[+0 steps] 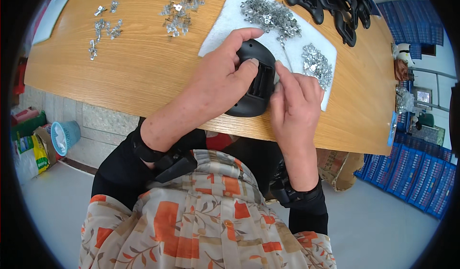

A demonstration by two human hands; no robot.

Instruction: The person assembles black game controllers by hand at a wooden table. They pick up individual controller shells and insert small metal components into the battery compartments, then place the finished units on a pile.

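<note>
Bright, diffuse light, soft shadows, glinting metal pieces [272, 17]; outer edges bowed, corners black

On the left, a light-blue wastebasket [73, 131] sits near a yellow-and-green plastic bag [41, 154]. On the right, a brown cardboard box [353, 166] is near rows of blue racks [407, 175].

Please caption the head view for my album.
Left hand holding a black gamepad housing, right hand at its edge, before small metal pieces piled on a white foam sheet.
</note>
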